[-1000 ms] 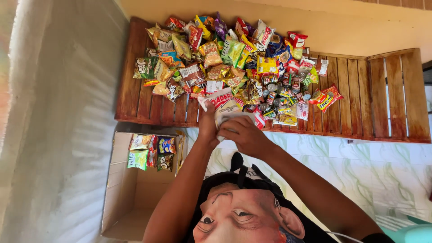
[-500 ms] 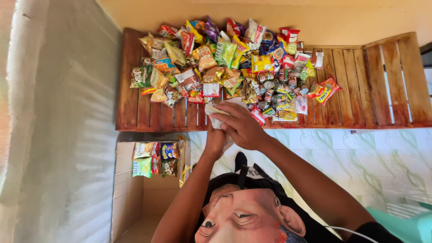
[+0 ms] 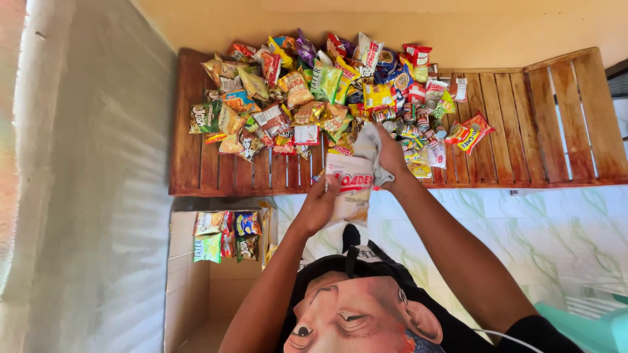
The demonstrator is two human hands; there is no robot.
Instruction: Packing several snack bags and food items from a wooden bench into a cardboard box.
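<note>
Head view, looking straight down over my two bare arms. The largest thing is a pale grey curtain or wall (image 3: 98, 196) filling the left side. Across the top runs a brown slatted wooden desk (image 3: 562, 124), its right part bare. The left and middle of it carry a heap of snack packets (image 3: 294, 98) in yellow, green, red and orange. One orange packet (image 3: 472, 131) lies a little apart on the right edge of the heap.

Below the desk is a pale green patterned tiled floor (image 3: 523, 222). At lower left an open cardboard box (image 3: 190, 287) stands on the floor, touching the desk's front edge. A few snack packets (image 3: 226, 235) stand in a row at its far end.

Between desk and box, above the desk's front edge, I hold a white and red packet (image 3: 353, 186). My left hand (image 3: 320, 202) has its fingers closed on the packet's lower left side. My right hand (image 3: 392, 153) grips its crumpled upper end, close to the heap.

I judge the step in hand to be handling one packet lifted clear of the heap. Moving it on calls for one hand to let go and the other to keep a firm pinch, steering clear of the box flap.
</note>
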